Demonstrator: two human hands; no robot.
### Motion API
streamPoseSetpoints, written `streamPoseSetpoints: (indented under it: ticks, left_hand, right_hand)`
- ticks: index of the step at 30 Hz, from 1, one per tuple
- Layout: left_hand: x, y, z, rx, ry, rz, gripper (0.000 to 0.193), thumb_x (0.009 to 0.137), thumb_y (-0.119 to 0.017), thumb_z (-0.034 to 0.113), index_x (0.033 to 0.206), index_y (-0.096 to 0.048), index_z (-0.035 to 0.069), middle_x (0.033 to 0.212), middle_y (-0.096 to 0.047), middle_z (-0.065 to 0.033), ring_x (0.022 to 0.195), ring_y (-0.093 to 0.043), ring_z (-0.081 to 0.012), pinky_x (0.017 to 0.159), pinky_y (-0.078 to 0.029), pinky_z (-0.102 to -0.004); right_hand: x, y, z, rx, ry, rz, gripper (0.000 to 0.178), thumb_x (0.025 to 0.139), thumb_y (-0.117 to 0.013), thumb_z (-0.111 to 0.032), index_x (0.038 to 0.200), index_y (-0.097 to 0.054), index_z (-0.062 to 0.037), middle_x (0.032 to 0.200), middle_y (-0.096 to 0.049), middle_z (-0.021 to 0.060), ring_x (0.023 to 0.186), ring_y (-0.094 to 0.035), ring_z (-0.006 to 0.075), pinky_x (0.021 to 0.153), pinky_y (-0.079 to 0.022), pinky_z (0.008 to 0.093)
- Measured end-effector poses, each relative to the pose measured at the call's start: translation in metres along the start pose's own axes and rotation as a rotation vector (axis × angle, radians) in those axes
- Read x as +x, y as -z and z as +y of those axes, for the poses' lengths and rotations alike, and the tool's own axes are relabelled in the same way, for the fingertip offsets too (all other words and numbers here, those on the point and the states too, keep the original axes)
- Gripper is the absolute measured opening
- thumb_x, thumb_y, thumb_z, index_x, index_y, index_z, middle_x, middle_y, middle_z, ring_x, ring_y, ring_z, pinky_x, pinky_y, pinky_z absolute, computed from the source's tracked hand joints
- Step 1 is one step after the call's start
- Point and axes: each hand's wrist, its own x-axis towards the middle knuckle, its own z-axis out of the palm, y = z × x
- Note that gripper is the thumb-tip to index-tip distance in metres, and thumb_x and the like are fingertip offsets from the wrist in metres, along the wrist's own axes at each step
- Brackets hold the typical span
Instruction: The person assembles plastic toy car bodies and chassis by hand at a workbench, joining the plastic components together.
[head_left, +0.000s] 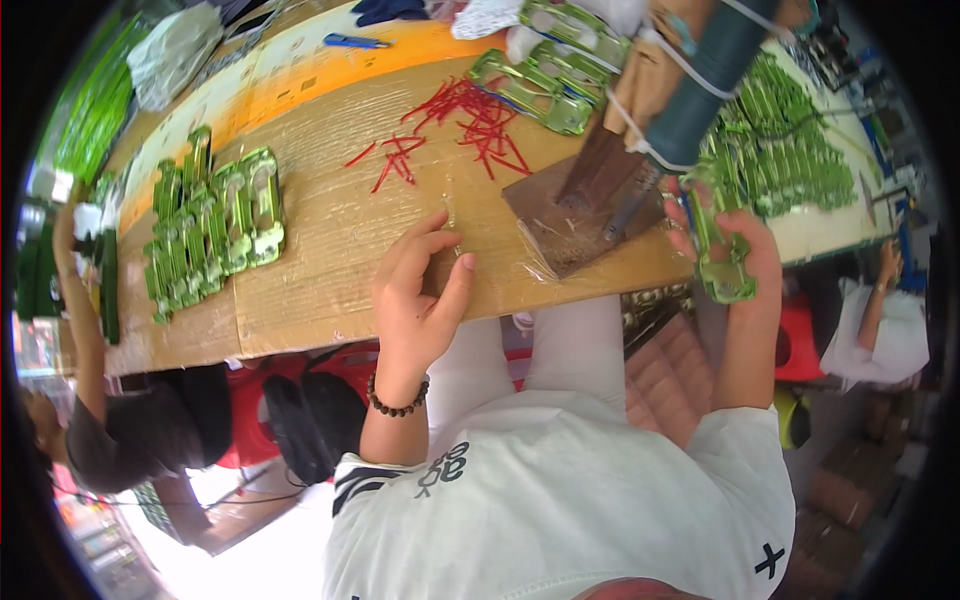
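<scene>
In my right hand (762,268) is a shiny green molded part (724,268) with curved cut-outs, gripped at the table's front edge, to the right of a flat brown metal plate (535,222). The fingers wrap behind it, so some of them are hidden. My left hand (415,290) hovers over the front edge of the cardboard-covered table (330,260), its fingers loosely curled and apart, with nothing in them. Rods of an upright tool with a dark green cylinder (702,85) stand over the plate, close to the right hand.
Similar green parts are grouped at the left (225,225), at the back (545,85) and in a large pile at the right (790,165). Thin red strips (490,125) lie scattered mid-table. A blue cutter (356,41) rests farther back. Other people sit at both sides.
</scene>
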Motion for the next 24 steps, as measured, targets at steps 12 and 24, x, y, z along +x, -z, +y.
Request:
streamPoseSetpoints:
  ticks: [12, 24]
  left_hand:
    - [0.001, 0.005, -0.001, -0.019, -0.039, 0.023, 0.019, 0.073, -0.063, 0.014, 0.085, -0.059, 0.0, 0.101, -0.06, -0.0185, 0.084, -0.059, -0.0312, 0.07, -0.047, -0.0337]
    - [0.001, 0.007, -0.001, -0.022, -0.068, 0.011, 0.019, 0.074, -0.063, 0.016, 0.083, -0.059, 0.0, 0.1, -0.06, -0.0183, 0.081, -0.06, -0.0311, 0.066, -0.047, -0.034]
  right_hand:
    - [0.204, -0.022, -0.067, -0.965, 0.485, -0.406, 0.031, 0.074, -0.066, -0.023, 0.091, -0.056, 0.0007, 0.08, -0.058, 0.0057, 0.071, -0.054, 0.0128, 0.064, -0.044, 0.0235]
    - [0.205, -0.048, -0.037, -1.983, 0.978, -0.014, 0.038, 0.072, -0.068, -0.032, 0.091, -0.058, -0.0007, 0.076, -0.056, 0.0115, 0.066, -0.055, 0.0244, 0.059, -0.043, 0.0348]
